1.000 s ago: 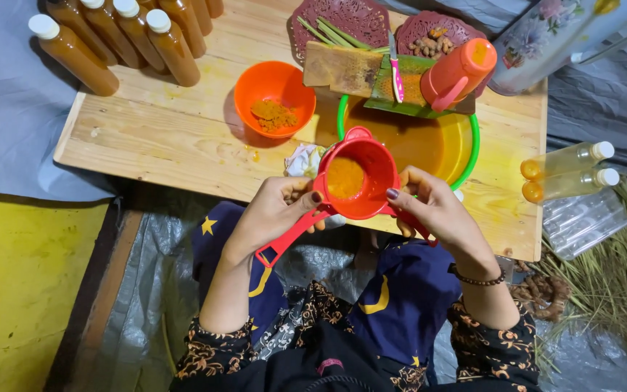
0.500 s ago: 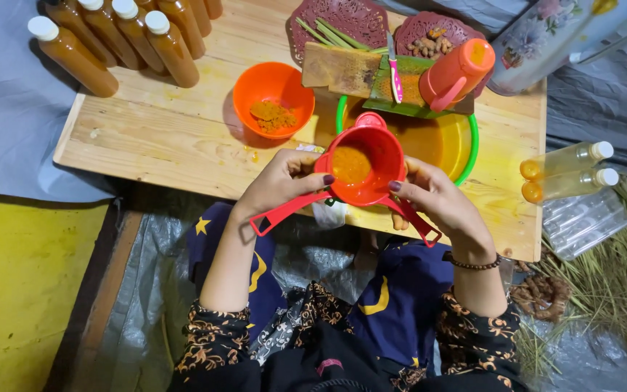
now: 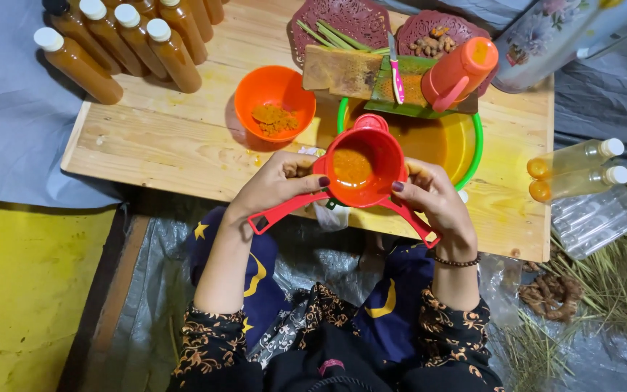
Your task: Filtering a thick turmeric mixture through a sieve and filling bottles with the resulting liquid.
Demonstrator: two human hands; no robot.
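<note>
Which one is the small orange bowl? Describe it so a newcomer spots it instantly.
Start at the wooden table. Right of the row of capped bottles and left of the green-rimmed basin sits the small orange bowl. Unlike the red strainer held in both hands, it rests alone on the wood with a heap of orange powder inside.

Brown capped bottles (image 3: 132, 40), orange bowl (image 3: 275, 103) of what looks like ground spice, pink-handled knife (image 3: 395, 71), orange jug (image 3: 459, 72)
</note>
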